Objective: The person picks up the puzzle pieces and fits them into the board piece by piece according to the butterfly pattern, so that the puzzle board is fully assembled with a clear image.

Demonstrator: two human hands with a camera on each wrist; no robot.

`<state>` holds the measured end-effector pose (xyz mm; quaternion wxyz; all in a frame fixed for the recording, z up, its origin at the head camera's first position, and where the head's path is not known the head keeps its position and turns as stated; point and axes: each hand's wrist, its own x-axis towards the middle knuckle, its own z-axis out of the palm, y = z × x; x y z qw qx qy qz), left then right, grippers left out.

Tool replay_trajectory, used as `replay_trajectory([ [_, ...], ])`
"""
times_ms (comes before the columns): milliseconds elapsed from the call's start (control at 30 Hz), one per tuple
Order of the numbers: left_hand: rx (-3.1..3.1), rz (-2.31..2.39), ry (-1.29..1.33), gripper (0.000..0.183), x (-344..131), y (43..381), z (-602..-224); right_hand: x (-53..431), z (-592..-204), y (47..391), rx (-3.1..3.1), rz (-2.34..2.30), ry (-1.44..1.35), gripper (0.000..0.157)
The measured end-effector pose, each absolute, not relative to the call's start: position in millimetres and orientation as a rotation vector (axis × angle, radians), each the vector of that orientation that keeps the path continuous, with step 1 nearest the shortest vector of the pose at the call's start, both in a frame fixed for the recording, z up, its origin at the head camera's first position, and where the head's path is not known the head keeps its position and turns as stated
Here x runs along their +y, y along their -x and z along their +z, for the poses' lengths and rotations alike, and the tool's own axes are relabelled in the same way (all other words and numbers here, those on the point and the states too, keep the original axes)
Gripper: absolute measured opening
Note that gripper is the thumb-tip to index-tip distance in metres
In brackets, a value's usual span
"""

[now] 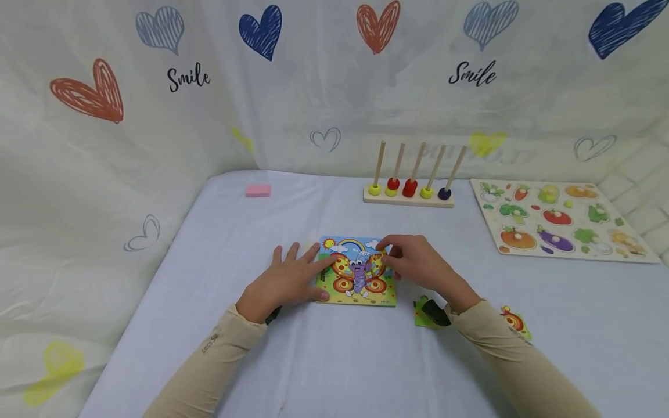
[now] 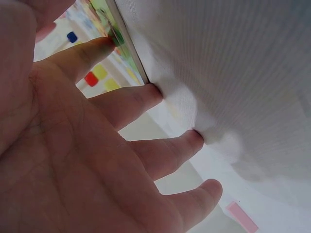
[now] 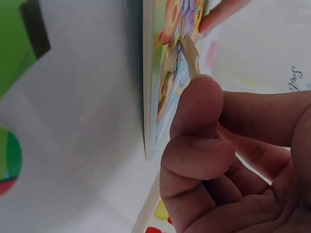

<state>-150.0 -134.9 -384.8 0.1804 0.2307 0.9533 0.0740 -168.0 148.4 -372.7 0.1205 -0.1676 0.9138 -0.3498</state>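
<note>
A butterfly picture puzzle [image 1: 359,301] lies on the table between the two hands. My left hand [image 1: 284,283] has its fingers spread at the board's left side; thumb and index finger rest on the picture. In the left wrist view, the fingers [image 2: 141,99] reach to the board's edge and the cloth beyond it. My right hand [image 1: 418,262] is over the board's upper right part. Its thumb and index finger pinch a thin wooden puzzle piece [image 3: 191,54], tilted edge-on with its far end against the picture; its printed face is mostly hidden.
Two loose puzzle pieces, one green [image 1: 420,316] and one with an orange spiral [image 1: 514,319], lie near the right forearm. Behind stand a bead-and-peg counting rack [image 1: 407,200] and, to its right, a vegetable peg board [image 1: 530,217]. A pink block [image 1: 258,190] sits at the back left.
</note>
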Motion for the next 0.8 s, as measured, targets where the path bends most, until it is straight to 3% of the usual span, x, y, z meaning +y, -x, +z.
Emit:
replay_trajectory([
  [800,2.683,0.199,-0.659,0.082,-134.9,150.4,-382.5,133.5,-379.6,172.4,2.707,-0.802,0.469,0.016],
])
